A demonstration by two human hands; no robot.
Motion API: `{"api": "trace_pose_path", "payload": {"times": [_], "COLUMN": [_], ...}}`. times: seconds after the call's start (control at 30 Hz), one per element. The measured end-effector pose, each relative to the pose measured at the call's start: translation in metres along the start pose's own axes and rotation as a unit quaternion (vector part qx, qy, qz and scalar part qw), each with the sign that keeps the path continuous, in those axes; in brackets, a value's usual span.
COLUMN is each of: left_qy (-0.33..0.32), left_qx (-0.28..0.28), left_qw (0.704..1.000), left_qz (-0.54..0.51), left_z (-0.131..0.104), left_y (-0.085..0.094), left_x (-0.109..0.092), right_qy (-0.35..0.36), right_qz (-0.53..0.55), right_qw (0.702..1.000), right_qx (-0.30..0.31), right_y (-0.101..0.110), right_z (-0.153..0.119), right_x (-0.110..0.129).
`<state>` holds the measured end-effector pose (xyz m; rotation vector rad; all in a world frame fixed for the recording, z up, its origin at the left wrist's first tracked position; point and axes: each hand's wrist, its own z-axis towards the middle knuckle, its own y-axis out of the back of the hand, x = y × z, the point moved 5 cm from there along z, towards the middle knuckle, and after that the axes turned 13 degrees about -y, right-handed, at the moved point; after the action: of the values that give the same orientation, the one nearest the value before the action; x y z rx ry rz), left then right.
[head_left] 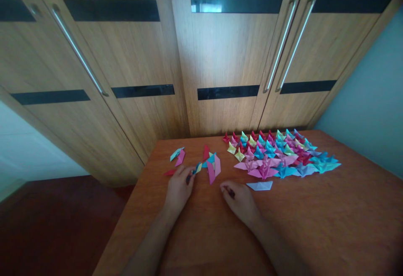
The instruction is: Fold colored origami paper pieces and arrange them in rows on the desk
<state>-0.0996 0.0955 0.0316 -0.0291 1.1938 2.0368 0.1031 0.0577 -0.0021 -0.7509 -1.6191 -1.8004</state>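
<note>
My left hand (181, 185) is closed at the left of the folded papers, its fingertips on a small blue and yellow folded paper (198, 167). Just right of it lies a loose group of folded pieces, with a pink piece (210, 173), a blue one and a red piece (206, 152). My right hand (237, 196) rests on the table with its fingers curled together; whether anything is inside them is hidden. A pale lilac folded strip (260, 186) lies beyond its right side. Another red piece (170, 172) shows behind my left hand.
Many colourful folded paper stars (264, 167) stand in rows at the back right of the brown table (315, 221). A light blue piece (176, 153) and a pink piece (180, 157) lie back left. Wooden cabinet doors (220, 53) rise behind the table.
</note>
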Motion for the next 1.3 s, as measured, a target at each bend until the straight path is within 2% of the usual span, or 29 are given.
{"api": "trace_pose_path", "payload": {"times": [0.13,0.23,0.37,0.47,0.63,0.77,0.93,1.1,1.2,1.3], "left_qy": [0.001,0.038,0.108,0.121,0.109,0.153,0.176,0.128,0.087,0.029], "left_qx": [-0.042,-0.066,-0.059,-0.022,0.039,0.101,0.104,0.130,0.149,0.154], "left_qw": [0.995,0.980,0.923,0.893,0.896,0.887,0.885,0.908,0.923,0.938], "left_qz": [-0.089,-0.185,-0.365,-0.433,-0.428,-0.424,-0.418,-0.377,-0.344,-0.308], "left_z": [0.001,0.000,-0.003,-0.005,-0.011,-0.017,-0.020,-0.019,-0.018,-0.014], "left_y": [-0.001,-0.006,-0.020,-0.029,-0.041,-0.051,-0.056,-0.062,-0.068,-0.072], "left_x": [-0.004,-0.005,-0.012,-0.025,-0.045,-0.048,-0.045,-0.057,-0.075,-0.099], "right_qy": [-0.002,-0.002,-0.014,-0.029,-0.052,-0.067,-0.072,-0.100,-0.143,-0.178], "right_qz": [0.003,0.025,0.102,0.164,0.236,0.265,0.235,0.203,0.199,0.221], "right_qw": [1.000,1.000,0.995,0.986,0.970,0.962,0.969,0.973,0.966,0.953], "right_qx": [0.003,0.004,0.012,0.022,0.015,0.005,-0.001,-0.047,-0.083,-0.110], "right_y": [-0.001,0.002,0.007,0.007,0.004,0.007,0.014,0.025,0.039,0.064], "right_z": [0.001,0.000,-0.001,0.001,0.006,0.007,0.001,-0.011,-0.023,-0.033], "right_x": [-0.001,0.002,0.004,-0.001,-0.017,-0.020,-0.015,-0.030,-0.049,-0.071]}}
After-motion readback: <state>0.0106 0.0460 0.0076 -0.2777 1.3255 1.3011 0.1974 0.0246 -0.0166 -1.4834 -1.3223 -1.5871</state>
